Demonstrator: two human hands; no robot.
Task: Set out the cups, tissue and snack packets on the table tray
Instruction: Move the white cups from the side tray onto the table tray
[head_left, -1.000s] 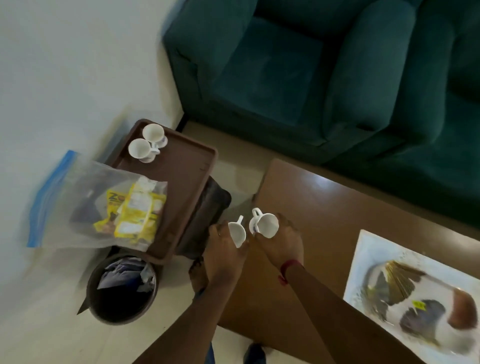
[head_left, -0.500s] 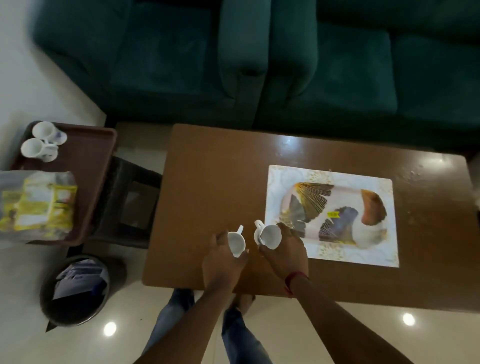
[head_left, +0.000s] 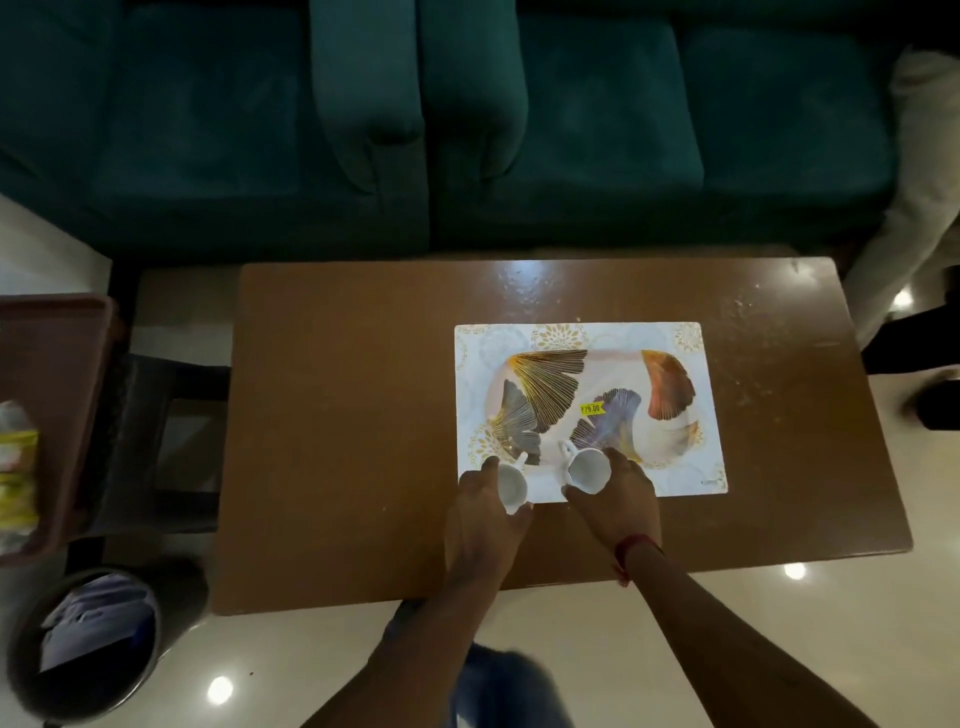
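The left hand (head_left: 485, 519) grips the left cup (head_left: 511, 488), the right hand (head_left: 621, 501) the right cup (head_left: 587, 470), over the tray's (head_left: 696, 480) near edge; set there, either may tip.

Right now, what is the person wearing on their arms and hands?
Not much! Both forearms are bare, with no sleeves in view, and neither the left hand nor the right hand has a glove. The one thing worn is a thin red thread band around the right wrist. I can see no watch or ring.
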